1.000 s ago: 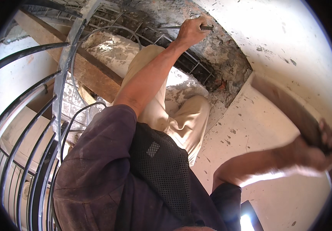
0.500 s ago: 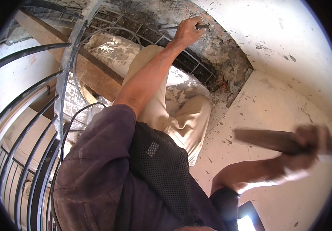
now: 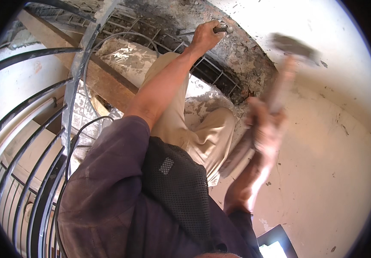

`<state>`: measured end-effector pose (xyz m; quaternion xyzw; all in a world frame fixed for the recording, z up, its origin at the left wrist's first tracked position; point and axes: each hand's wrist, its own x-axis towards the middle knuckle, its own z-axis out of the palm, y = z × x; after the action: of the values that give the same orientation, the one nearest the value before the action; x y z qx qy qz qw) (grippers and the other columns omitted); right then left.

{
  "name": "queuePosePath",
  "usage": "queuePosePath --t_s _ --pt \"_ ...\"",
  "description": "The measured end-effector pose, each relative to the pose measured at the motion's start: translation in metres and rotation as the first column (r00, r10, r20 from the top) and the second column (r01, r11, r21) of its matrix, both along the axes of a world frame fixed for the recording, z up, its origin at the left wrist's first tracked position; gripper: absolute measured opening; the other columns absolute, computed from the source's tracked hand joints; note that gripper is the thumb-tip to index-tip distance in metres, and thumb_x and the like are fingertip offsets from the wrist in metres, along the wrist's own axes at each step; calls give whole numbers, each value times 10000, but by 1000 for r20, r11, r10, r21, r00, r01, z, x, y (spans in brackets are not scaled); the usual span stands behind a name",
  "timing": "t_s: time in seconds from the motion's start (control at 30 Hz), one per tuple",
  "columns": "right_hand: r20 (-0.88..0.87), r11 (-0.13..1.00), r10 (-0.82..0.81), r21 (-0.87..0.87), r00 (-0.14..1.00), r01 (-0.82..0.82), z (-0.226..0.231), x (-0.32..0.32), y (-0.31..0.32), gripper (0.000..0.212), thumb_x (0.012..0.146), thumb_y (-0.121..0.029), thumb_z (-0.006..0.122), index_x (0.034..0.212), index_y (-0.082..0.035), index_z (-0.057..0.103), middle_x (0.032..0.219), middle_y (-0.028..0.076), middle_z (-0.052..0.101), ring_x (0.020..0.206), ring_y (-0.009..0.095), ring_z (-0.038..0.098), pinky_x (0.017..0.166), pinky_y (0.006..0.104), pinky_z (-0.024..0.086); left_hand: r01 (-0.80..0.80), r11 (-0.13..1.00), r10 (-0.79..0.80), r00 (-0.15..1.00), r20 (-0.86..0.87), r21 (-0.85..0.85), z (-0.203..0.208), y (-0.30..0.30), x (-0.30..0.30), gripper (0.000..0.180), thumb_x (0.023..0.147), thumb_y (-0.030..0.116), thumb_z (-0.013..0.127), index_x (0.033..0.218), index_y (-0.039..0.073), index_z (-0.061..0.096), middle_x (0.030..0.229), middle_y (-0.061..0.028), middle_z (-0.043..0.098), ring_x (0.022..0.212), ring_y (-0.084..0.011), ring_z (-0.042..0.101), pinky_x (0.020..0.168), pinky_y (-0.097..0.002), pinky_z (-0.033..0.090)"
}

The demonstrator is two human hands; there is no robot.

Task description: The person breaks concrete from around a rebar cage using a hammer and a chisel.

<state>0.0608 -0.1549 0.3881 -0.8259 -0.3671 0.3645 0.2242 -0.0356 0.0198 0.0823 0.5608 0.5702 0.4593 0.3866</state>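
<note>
The left grip (image 3: 207, 36) is wrapped round the chisel (image 3: 221, 30), which sticks out on both sides at the far middle; to the right, the blurred right grip (image 3: 266, 127) clasps the hammer (image 3: 277, 92), its head on the far side. Mesh (image 3: 215, 71) shows beside broken masonry (image 3: 247, 51), with a pale wall (image 3: 344, 56) right and a railing (image 3: 70, 99) left.

Hammer handle (image 3: 238, 157) is maybe matt wood, pretty blurry tho; rod (image 3: 220, 30) is dark metal, broken masonry (image 3: 242, 52) super rough.

Rough broken masonry (image 3: 242, 50), metal grid (image 3: 215, 66) along it, pale flecked surface (image 3: 312, 180) alongside
</note>
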Motion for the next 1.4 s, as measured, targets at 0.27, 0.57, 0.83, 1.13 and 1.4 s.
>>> queuePosePath --t_s 0.27,0.57,0.83,1.13,1.4 --pt "-10 196 -141 980 990 38 124 43 66 190 829 -155 617 678 -41 595 630 106 546 614 239 599 702 378 550 51 999 -50 995 90 -12 7 -7 -10 254 836 251 796 950 64 669 747 -101 663 687 -192 617 650 -403 496" --pt "-96 990 119 -63 988 -125 -36 -4 8 205 830 -189 725 857 -15 620 628 22 572 540 116 531 510 296 425 49 999 -50 998 38 23 5 -10 -7 294 827 257 802 963 37 662 789 -123 653 720 -228 608 682 -398 501" --pt "230 350 -162 923 960 -162 147 35 54 220 854 -139 546 808 54 641 685 95 618 610 166 599 574 252 486 16 989 -14 1000 -13 145 0 -14 -24 276 808 189 794 973 34 636 939 -148 668 850 -310 642 783 -427 503" --pt "-187 983 167 -49 968 -179 -68 -18 19 144 850 -103 682 763 -29 595 622 -8 536 504 85 483 472 263 388 15 998 -10 997 -74 54 5 -29 -12 447 783 110 790 1203 47 650 1153 -197 644 1074 -386 634 913 -482 533" --pt "261 844 -67 529 963 -85 89 -11 24 144 815 -132 707 845 -3 651 629 33 518 555 114 484 515 247 398 63 998 -64 996 -60 -18 9 -23 -16 481 789 134 791 1226 24 624 1154 -208 646 1080 -394 631 927 -475 525"
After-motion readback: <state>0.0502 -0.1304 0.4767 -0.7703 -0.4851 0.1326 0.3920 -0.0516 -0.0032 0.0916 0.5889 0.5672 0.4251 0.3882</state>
